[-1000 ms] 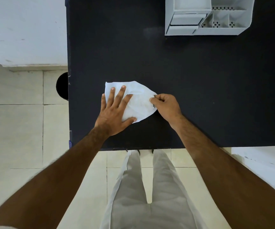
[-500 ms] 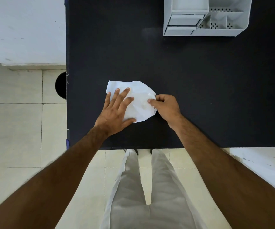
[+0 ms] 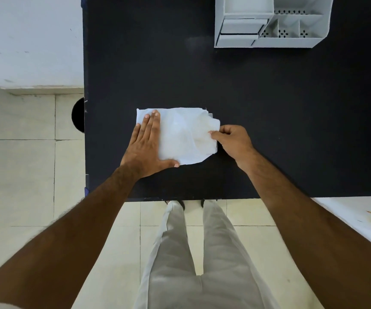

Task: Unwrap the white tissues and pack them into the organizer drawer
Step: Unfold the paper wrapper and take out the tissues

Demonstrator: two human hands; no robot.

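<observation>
A white tissue [image 3: 184, 134] lies spread on the black table [image 3: 269, 130], near its front edge. My left hand [image 3: 145, 148] rests flat on the tissue's left part, fingers together, pressing it down. My right hand [image 3: 233, 141] pinches the tissue's right edge between thumb and fingers. The grey organizer [image 3: 291, 39] stands at the table's far right, with two small drawers [image 3: 239, 33] on its left side and divided compartments on its right. Both drawers look pushed in.
The table's left edge runs beside tiled floor [image 3: 24, 175], with a round black object [image 3: 78, 114] against it. A white surface [image 3: 358, 217] adjoins the table's front right corner. My legs stand at the front edge.
The tissue has been pulled wider to the right by my right hand. My left hand has slid to the tissue's left part and its fingers have closed together.
</observation>
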